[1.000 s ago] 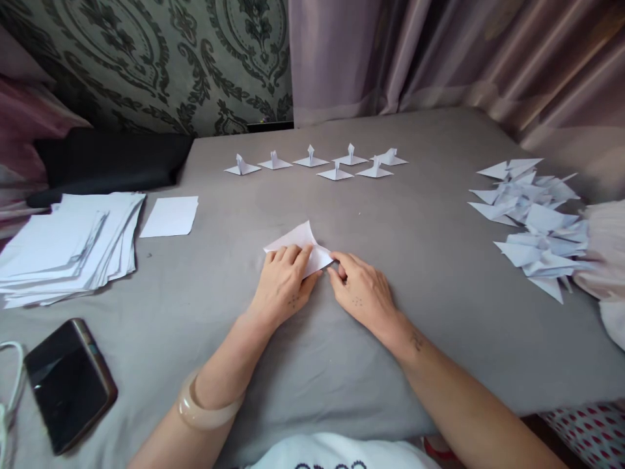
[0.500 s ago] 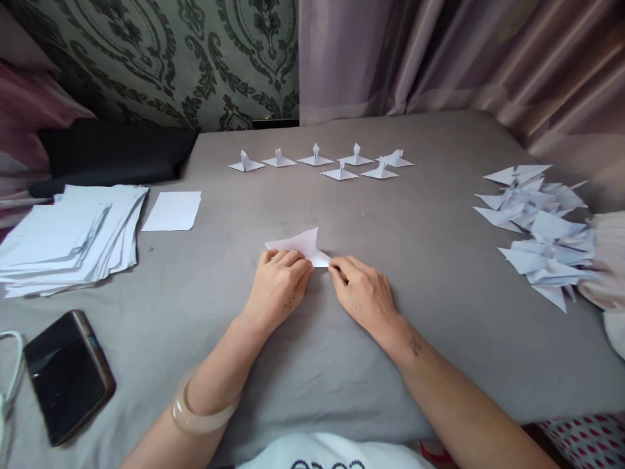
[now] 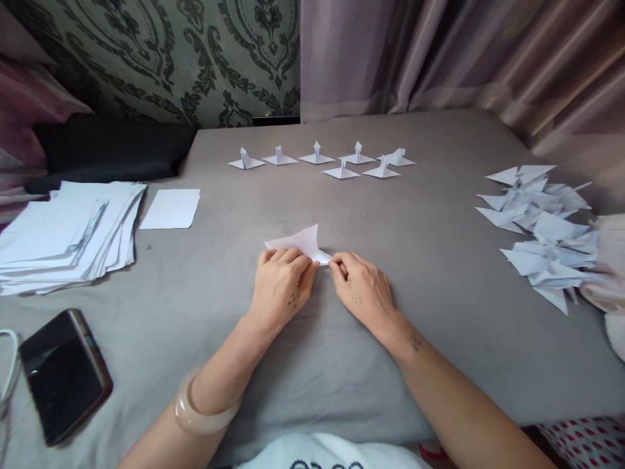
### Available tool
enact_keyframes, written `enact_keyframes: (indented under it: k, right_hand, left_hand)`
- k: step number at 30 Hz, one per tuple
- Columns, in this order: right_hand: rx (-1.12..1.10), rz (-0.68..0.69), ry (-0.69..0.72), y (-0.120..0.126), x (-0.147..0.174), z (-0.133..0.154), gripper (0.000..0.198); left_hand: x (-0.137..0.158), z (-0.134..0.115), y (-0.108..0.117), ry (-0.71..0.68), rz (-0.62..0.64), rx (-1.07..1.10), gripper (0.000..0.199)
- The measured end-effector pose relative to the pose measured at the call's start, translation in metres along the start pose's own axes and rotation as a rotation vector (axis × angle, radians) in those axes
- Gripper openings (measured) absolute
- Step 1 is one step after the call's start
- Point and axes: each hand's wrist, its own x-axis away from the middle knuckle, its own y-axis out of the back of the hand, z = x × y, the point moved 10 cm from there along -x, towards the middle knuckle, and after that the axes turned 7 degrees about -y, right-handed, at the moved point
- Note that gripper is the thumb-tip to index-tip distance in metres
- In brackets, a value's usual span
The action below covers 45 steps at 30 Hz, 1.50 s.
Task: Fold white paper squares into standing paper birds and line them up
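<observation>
A partly folded piece of white paper (image 3: 303, 240) is between my hands at the middle of the grey cloth-covered table (image 3: 430, 234). My left hand (image 3: 283, 277) is closed on its near left edge, with the fingers bent over the paper and the thumb toward the right. My right hand (image 3: 362, 283) pinches its right corner between thumb and finger. One flap of the paper stands up beyond my left fingers. The paper's lower left part is hidden under that hand.
Several folded paper cranes (image 3: 316, 155) stand at the back. More lie in a heap (image 3: 551, 228) at the right. On the left are a stack of white paper (image 3: 73, 234), a separate square sheet (image 3: 170, 208), a phone (image 3: 66, 378), a white cable (image 3: 12, 365) and a black case (image 3: 117, 150).
Both hands stay at nearly the same place on the paper. The paper's right corner is raised slightly between them. The whole view has shifted a little.
</observation>
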Motion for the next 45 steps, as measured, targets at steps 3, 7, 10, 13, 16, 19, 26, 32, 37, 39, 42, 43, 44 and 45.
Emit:
enact_keyframes:
  k: [3,7,10,13,16,19,26,32,37,39,42,43,44,45]
  right_hand:
    - [0.015,-0.002,-0.011,-0.001,-0.001,0.0,0.017]
    - [0.024,0.001,-0.013,-0.002,-0.001,0.0,0.017]
    - [0.037,0.012,-0.022,-0.003,-0.002,-0.001,0.016]
    - [0.059,0.027,-0.03,-0.005,-0.003,-0.001,0.016]
    - [0.086,0.042,-0.031,-0.007,-0.003,0.0,0.016]
    - [0.123,0.061,-0.033,-0.009,-0.004,0.001,0.018]
    - [0.173,0.075,-0.035,-0.01,-0.003,0.002,0.021]
    - [0.183,0.085,-0.047,-0.01,-0.004,0.002,0.021]
    - [0.183,0.122,-0.071,-0.009,-0.003,0.003,0.02]
    - [0.18,0.114,-0.079,-0.007,-0.004,0.002,0.019]
    - [0.142,0.072,-0.111,-0.001,-0.005,-0.005,0.016]
    - [0.115,0.062,-0.128,0.0,-0.006,-0.009,0.015]
    - [0.081,0.059,-0.144,0.001,-0.008,-0.013,0.015]
    - [0.043,0.06,-0.16,0.002,-0.009,-0.017,0.015]
  left_hand:
    - [0.0,0.003,-0.001,0.031,-0.024,0.011,0.028]
    - [0.0,0.008,-0.002,0.069,-0.05,0.025,0.023]
    - [-0.001,0.011,-0.006,0.093,-0.031,0.032,0.022]
    - [-0.001,0.013,-0.009,0.111,-0.009,0.025,0.021]
    - [-0.001,0.014,-0.011,0.112,0.001,0.016,0.021]
    - [-0.001,0.014,-0.01,0.1,-0.008,0.004,0.022]
    - [-0.002,0.018,-0.012,0.113,-0.019,0.015,0.022]
    - [-0.002,0.022,-0.017,0.137,0.019,0.039,0.021]
    - [-0.003,0.022,-0.018,0.13,0.049,0.052,0.022]
    - [-0.003,0.021,-0.018,0.127,0.059,0.051,0.022]
    - [-0.003,0.02,-0.018,0.114,0.065,0.038,0.022]
    - [-0.003,0.019,-0.017,0.111,0.065,0.033,0.021]
    - [-0.003,0.019,-0.017,0.109,0.064,0.028,0.021]
    - [-0.003,0.018,-0.016,0.109,0.064,0.024,0.021]
